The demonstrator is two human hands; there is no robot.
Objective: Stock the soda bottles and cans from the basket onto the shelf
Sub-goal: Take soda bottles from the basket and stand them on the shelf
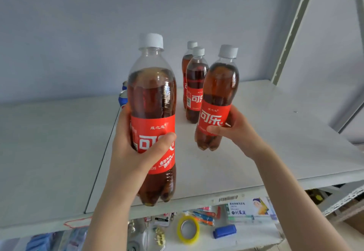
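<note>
While hands (134, 154) (235, 130) grip bottles (152, 93) (219, 85), red 可乐 labels (155, 126)

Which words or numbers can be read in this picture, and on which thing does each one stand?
"可乐": right bottle, in the right hand.
"可": left bottle, in the left hand; its thumb covers the rest.
"可乐", partly hidden: nearer standing bottle behind.
Small label print, card below the shelf: too blurred.
</note>
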